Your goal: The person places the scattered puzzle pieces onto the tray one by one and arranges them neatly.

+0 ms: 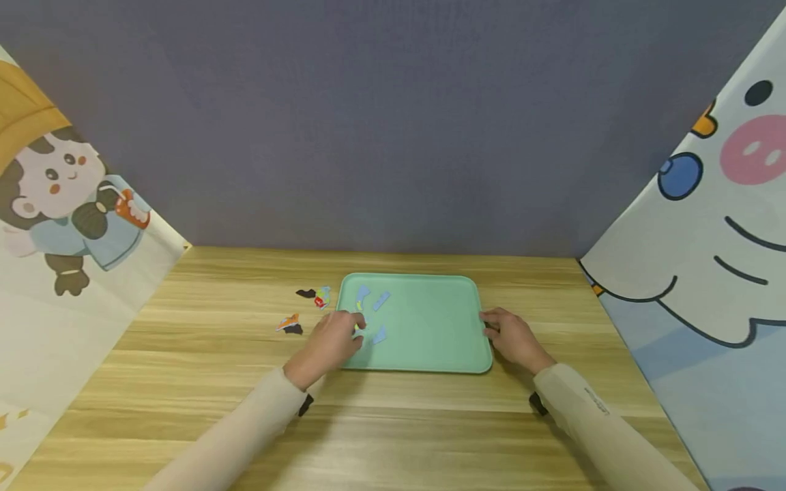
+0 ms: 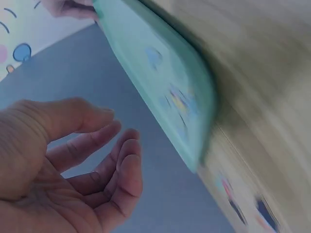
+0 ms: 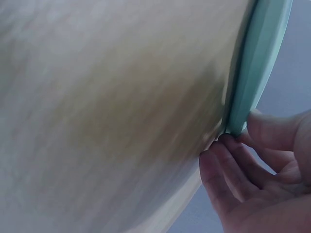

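Note:
A mint-green tray [image 1: 436,320] lies on the wooden table with several flat pale-blue pieces [image 1: 381,301] scattered on its left part. My left hand [image 1: 331,339] hovers over the tray's left edge. Its fingers are loosely bent, and the left wrist view shows nothing between the thumb and fingers of this hand [image 2: 73,165]. At the tray's right edge, my right hand [image 1: 514,335] pinches the rim. In the right wrist view the thumb lies against the tray wall [image 3: 255,63], with the fingertips low by the table. Part of the tray's left edge is hidden behind my left hand.
Left of the tray, small flat pieces lie on the table [image 1: 202,341]: an orange one [image 1: 288,321], a red-and-green one [image 1: 322,297] and dark ones [image 1: 305,294]. A grey partition [image 1: 381,136] rises behind the table, and printed cartoon panels stand at both sides.

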Tool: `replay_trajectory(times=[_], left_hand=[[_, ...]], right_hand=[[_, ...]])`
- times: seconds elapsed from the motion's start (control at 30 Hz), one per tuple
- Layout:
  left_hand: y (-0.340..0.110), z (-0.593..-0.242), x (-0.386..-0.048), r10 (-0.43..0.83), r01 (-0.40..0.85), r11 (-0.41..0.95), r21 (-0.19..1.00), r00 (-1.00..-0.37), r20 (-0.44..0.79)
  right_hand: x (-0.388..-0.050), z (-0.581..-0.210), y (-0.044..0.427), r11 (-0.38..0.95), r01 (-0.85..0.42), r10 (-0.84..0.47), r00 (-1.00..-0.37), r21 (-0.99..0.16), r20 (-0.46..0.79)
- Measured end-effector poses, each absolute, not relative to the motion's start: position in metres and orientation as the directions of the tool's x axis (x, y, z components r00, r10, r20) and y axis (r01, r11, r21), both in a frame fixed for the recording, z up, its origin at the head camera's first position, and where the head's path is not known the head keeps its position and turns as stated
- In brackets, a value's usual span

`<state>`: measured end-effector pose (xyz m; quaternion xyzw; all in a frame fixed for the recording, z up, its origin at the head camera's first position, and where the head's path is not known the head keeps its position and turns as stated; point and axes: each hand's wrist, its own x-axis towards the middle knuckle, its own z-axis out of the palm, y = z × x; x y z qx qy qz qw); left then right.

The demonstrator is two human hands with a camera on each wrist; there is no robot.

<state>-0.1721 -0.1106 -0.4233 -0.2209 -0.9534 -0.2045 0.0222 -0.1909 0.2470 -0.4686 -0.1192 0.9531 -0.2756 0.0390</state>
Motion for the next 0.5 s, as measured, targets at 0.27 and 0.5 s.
replay_trajectory(times=[0.27, 0.5], left_hand=[[-0.185, -0.420, -0.152, 0.282, 0.313, 0.861, 0.400, -0.950, 0.135], [-0.226, -0.429, -0.151, 0.260, 0.296, 0.867, 0.402, -0.955, 0.142]], right_hand=[[-0.190, -0.465, 0.245, 0.816, -0.210, -0.252, -0.968, -0.539, -0.006], [-0.190, -0.465, 0.243, 0.816, -0.189, -0.246, -0.969, -0.547, -0.031]])
